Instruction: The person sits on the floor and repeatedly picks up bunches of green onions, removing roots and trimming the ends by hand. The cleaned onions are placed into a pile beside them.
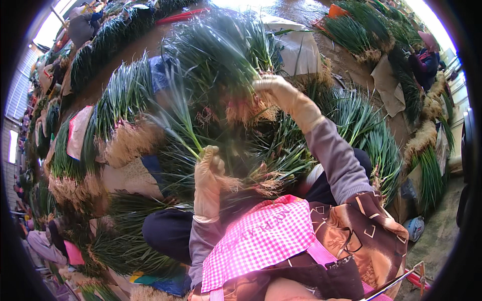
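My left hand [209, 167], in a pale glove, is closed around a few green onions [194, 137]. Their leaves point up and left, and pale roots hang out on the right of the fist. Farther ahead, my gloved right hand [269, 86] is curled around stalks [253, 73] at the root end of a large green onion pile [214, 56]. Motion blurs this hand and the leaves by it, and its fingertips are hidden. Below the pile hang tangled roots [250, 109]. Between my hands and lap lie loose green onions [269, 178] with reddish bases.
Bundled green onions [122, 98] stand at the left, roots towards me, beside a pale sack [131, 178]. More green onions [371, 128] lie at the right. A white sack [301, 49] is behind the pile. A person [425, 62] sits at the far right; others work at the left.
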The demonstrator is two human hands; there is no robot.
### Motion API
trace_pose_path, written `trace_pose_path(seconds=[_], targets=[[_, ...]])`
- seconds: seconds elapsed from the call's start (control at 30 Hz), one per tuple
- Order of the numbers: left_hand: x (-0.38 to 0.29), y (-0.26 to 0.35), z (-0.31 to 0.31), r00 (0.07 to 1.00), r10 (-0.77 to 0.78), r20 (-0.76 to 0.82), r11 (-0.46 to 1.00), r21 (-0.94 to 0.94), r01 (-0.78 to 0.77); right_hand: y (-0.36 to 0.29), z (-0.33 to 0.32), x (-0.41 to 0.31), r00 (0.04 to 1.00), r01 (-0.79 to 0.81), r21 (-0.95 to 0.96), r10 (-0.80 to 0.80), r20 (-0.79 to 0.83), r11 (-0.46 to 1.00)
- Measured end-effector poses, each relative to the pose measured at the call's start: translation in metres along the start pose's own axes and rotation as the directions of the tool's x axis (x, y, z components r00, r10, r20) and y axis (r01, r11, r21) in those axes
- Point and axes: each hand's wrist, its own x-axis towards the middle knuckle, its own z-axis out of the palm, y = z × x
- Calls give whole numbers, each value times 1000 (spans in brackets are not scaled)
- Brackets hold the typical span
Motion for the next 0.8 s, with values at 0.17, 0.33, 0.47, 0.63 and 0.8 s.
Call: trace_pose_path(seconds=[0.17,0.33,0.47,0.63,0.8], targets=[[-3,-6,24,995,90,-34,983,166,-83,44,94,-75,976,92,-330,-151,-158,939],[4,-3,16,994,106,-23,978,182,-100,61,136,-91,991,67,-118,-52,123,991],[5,-4,2,995,105,-2,992,74,-104,60,121,-80,939,-343,-59,342,-25,937],[-2,-16,12,982,177,-59,975,148,-167,87,167,-63,995,41,45,-36,-96,998],[-14,-13,15,981,167,-102,972,186,-146,94,155,-46,931,-135,546,295,-217,827]])
